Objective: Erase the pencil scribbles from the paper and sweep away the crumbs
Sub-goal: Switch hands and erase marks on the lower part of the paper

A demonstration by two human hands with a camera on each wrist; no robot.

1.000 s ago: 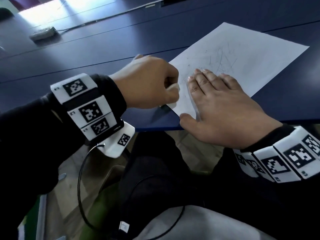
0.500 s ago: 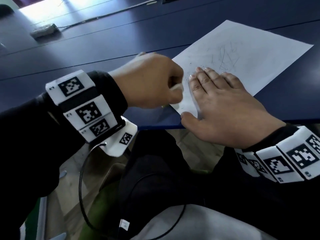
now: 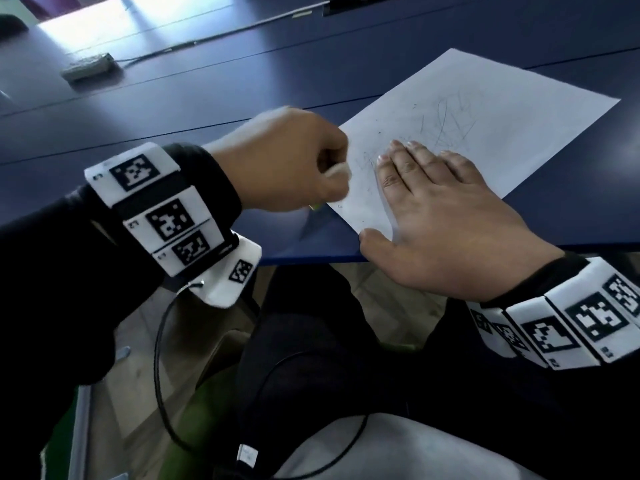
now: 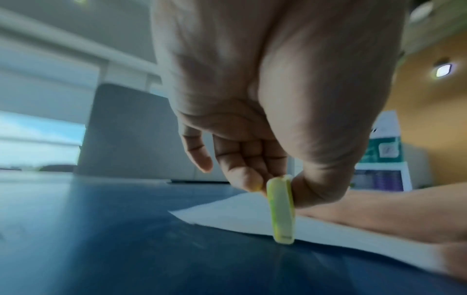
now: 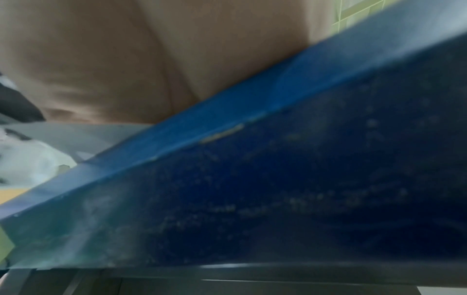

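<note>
One blue table [image 3: 242,84] fills the head view, and on it, near the front edge, a white sheet of paper [image 3: 502,109] lies at a slant. Faint pencil scribbles [image 3: 450,123] cross the middle of the sheet, with fainter marks [image 3: 367,161] nearer its left corner. The right hand [image 3: 446,220] lies flat on the sheet's near corner, fingers straight and together, thumb at the table edge, pressing the paper down. The left hand [image 3: 287,161] is curled just beside the sheet's left edge. In the left wrist view its thumb and fingers [image 4: 242,173] pinch a pale yellow-green eraser [image 4: 281,209], held upright with its lower end at the paper's edge on the table. A few dark specks [image 3: 414,106] dot the paper. Far back on the table lies a small grey box [image 3: 88,65] with a cable.
</note>
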